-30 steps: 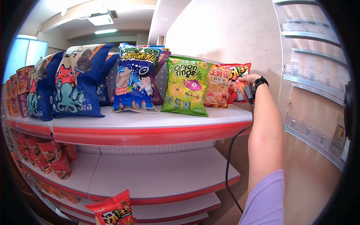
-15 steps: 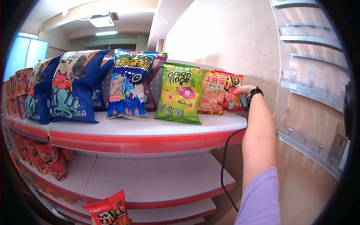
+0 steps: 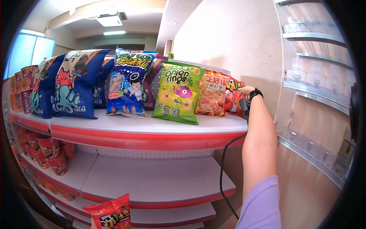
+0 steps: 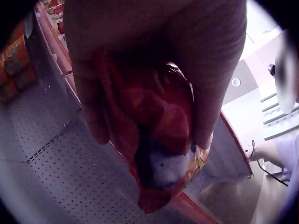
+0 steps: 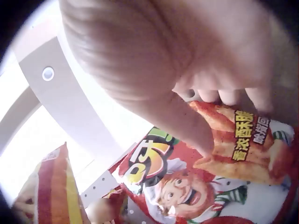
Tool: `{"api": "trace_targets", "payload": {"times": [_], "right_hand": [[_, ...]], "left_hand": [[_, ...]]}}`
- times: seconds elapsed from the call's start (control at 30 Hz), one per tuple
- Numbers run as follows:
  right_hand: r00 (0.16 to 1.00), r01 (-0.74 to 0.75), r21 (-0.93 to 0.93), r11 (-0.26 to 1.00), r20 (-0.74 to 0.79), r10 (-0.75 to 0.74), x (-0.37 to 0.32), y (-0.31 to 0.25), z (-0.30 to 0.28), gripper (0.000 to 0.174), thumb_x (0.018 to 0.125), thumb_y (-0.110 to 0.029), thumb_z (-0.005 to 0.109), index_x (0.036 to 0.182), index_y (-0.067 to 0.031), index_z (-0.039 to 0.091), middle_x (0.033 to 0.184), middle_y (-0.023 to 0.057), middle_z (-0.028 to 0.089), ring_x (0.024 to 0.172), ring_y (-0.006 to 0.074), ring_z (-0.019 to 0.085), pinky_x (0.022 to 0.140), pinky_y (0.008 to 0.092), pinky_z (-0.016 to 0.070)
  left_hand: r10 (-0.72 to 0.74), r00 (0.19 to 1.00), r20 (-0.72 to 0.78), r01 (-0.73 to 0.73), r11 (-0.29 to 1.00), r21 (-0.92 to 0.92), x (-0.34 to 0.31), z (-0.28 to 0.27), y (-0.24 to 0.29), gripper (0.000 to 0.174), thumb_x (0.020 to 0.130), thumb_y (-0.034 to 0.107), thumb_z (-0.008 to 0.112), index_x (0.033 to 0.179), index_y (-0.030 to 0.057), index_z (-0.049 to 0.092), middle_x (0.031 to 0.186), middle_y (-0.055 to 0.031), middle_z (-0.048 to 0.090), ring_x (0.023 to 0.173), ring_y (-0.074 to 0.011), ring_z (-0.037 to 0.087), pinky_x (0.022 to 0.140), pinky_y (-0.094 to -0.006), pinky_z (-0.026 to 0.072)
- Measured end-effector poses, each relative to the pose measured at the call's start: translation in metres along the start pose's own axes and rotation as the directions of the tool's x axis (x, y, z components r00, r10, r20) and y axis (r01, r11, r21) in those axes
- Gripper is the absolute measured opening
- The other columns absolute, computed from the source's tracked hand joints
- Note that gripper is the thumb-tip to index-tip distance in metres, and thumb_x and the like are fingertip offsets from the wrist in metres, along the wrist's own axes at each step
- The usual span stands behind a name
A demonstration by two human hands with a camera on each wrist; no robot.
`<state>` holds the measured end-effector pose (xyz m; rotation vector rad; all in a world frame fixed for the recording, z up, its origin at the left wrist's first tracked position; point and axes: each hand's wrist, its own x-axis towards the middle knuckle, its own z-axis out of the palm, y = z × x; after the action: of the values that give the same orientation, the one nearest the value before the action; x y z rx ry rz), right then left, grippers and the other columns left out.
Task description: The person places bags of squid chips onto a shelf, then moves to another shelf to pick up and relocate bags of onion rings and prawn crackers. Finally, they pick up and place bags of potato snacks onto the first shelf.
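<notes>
At the right end of the top shelf, my right hand (image 3: 247,91) grips a red bag of potato snacks (image 3: 233,100). The right wrist view shows the thumb (image 5: 189,126) across the printed front and other fingers behind the bag's edge. A prawn cracker bag (image 3: 212,95) stands just left of it, overlapping it in the head view. Low in front of the shelves, my left hand (image 4: 210,56) holds a second red bag of potato snacks (image 3: 110,213), thumb and fingers on opposite sides. Most of that hand falls below the head view.
A green onion rings bag (image 3: 177,93), a blue Lonely God bag (image 3: 127,86) and large blue bags (image 3: 76,86) line the top shelf (image 3: 148,137). Red cups (image 3: 57,162) stand on the shelf below. A black cable (image 3: 223,179) hangs from my right wrist. Clear racks (image 3: 310,36) are at right.
My right hand has lowered its red bag and shifted it left, so the prawn cracker bag now covers more of it. The left hand's bag stays low in view. The head view has shifted slightly.
</notes>
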<state>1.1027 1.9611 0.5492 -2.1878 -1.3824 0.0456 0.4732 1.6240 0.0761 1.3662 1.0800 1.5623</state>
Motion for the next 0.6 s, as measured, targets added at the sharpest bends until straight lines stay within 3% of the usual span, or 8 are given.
{"api": "trace_targets", "payload": {"times": [0.1,0.17,0.23,0.3,0.43,0.5,0.57,0.6], "right_hand": [[0.993,0.093,-0.124,0.988,-0.06,-0.101,0.041,-0.01,-0.015,0.018,0.07,-0.008,0.076,0.075,-0.0025,0.06,0.063,0.0076,0.057,0.052,0.0227,0.052,0.049,0.0371,0.0424],[0.939,0.333,-0.112,0.936,-0.051,-0.34,0.088,-0.001,-0.029,0.015,0.075,-0.013,0.064,0.073,0.0013,0.063,0.07,0.0175,0.063,0.063,0.0263,0.06,0.056,0.0405,0.0463],[0.949,0.159,0.195,0.968,-0.3,-0.096,0.013,-0.039,-0.043,0.017,0.076,-0.016,0.06,0.068,-0.0017,0.06,0.062,0.0151,0.057,0.052,0.0272,0.052,0.05,0.0411,0.0425],[0.97,0.108,0.25,0.962,-0.239,-0.046,0.035,-0.039,-0.045,0.013,0.076,-0.015,0.061,0.066,-0.0086,0.057,0.051,0.0022,0.04,0.037,0.0159,0.031,0.037,0.0353,0.0264],[0.97,0.226,0.369,0.902,0.001,-0.244,0.029,0.02,-0.013,0.03,0.077,-0.023,0.071,0.098,-0.0027,0.066,0.074,0.0102,0.066,0.05,0.0185,0.054,0.046,0.0384,0.0441],[0.999,-0.046,0.366,0.93,0.008,0.046,0.012,0.021,-0.001,0.027,0.075,-0.028,0.073,0.091,-0.0073,0.067,0.067,0.0049,0.06,0.044,0.0136,0.044,0.04,0.0323,0.0353],[0.998,-0.068,0.296,0.953,0.017,0.066,0.018,0.028,0.005,0.03,0.083,-0.034,0.068,0.093,-0.0078,0.057,0.052,-0.0015,0.043,0.035,0.008,0.024,0.035,0.0279,0.0244],[0.997,-0.079,0.302,0.95,0.009,0.08,0.007,0.029,0.007,0.032,0.082,-0.034,0.068,0.094,-0.0072,0.057,0.052,-0.0014,0.043,0.035,0.0077,0.024,0.035,0.0273,0.0243]], "left_hand": [[-0.004,1.0,-0.002,0.004,1.0,0.009,-0.004,-0.002,-0.002,0.093,0.065,-0.005,0.079,0.139,0.006,0.023,0.124,-0.0149,0.049,0.107,-0.0276,0.057,0.082,-0.0388,0.0565],[-0.008,1.0,0.0,0.008,1.0,0.005,-0.002,-0.004,-0.003,0.092,0.065,-0.006,0.079,0.137,0.0058,0.024,0.123,-0.015,0.05,0.105,-0.0277,0.058,0.079,-0.0389,0.0577],[0.012,1.0,-0.014,-0.012,1.0,0.0,0.007,-0.001,-0.007,0.089,0.065,-0.006,0.079,0.135,0.0053,0.026,0.122,-0.0149,0.05,0.102,-0.0275,0.06,0.075,-0.0382,0.059],[0.079,0.997,-0.017,-0.079,0.997,-0.004,0.013,0.002,-0.005,0.088,0.065,-0.005,0.08,0.135,0.0053,0.027,0.122,-0.0151,0.05,0.102,-0.0271,0.06,0.073,-0.037,0.0592],[-0.018,1.0,-0.003,0.018,0.999,-0.033,0.0,-0.01,0.0,0.091,0.065,0.0,0.082,0.137,0.0061,0.026,0.124,-0.0139,0.05,0.105,-0.0268,0.059,0.077,-0.035,0.0571],[0.005,1.0,-0.016,-0.006,0.997,-0.076,-0.003,-0.01,0.004,0.095,0.065,0.002,0.083,0.14,0.0065,0.024,0.124,-0.0135,0.05,0.106,-0.0267,0.058,0.079,-0.0343,0.0562],[0.062,0.998,-0.025,-0.064,0.995,-0.073,-0.002,-0.015,-0.009,0.098,0.065,0.003,0.083,0.141,0.0068,0.023,0.124,-0.0137,0.051,0.106,-0.0268,0.058,0.077,-0.0339,0.0565],[0.044,0.999,-0.026,-0.044,0.999,-0.017,-0.004,-0.02,-0.011,0.098,0.065,0.003,0.084,0.141,0.0068,0.023,0.124,-0.0137,0.051,0.106,-0.0269,0.058,0.077,-0.0339,0.0566]]}}
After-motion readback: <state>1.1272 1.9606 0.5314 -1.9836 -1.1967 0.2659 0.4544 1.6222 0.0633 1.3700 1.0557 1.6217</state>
